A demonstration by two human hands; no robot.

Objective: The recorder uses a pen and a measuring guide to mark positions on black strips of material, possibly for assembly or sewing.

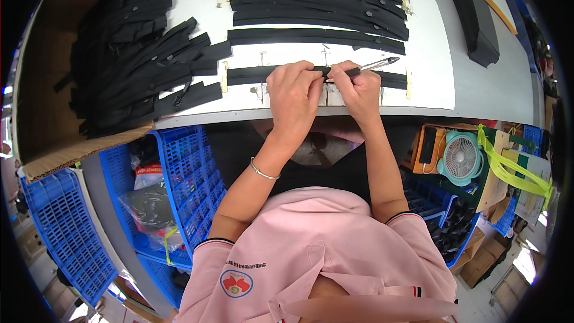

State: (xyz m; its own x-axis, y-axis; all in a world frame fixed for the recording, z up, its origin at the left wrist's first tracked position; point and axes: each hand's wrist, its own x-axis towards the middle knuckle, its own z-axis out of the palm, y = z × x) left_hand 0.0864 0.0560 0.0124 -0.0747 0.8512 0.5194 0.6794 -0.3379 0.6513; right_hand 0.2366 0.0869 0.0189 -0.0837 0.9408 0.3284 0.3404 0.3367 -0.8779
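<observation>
A long black fabric strip lies across the white board near the table's front edge. My left hand is closed over the strip's middle, with thumb and fingertips drawn together on it. Just beside it, my right hand grips a slim pen with a clear barrel. The pen slants up to the right, and its tip is down by the strip, close to my left fingertips. Dark marks show on the board around the strip. Farther back, several more black strips lie side by side, some with small round grey spots.
A cardboard box with a heap of black strips spilling out stands at the left. A long black block lies at the far right. Below the tabletop are blue baskets, and a small turquoise fan stands at the right.
</observation>
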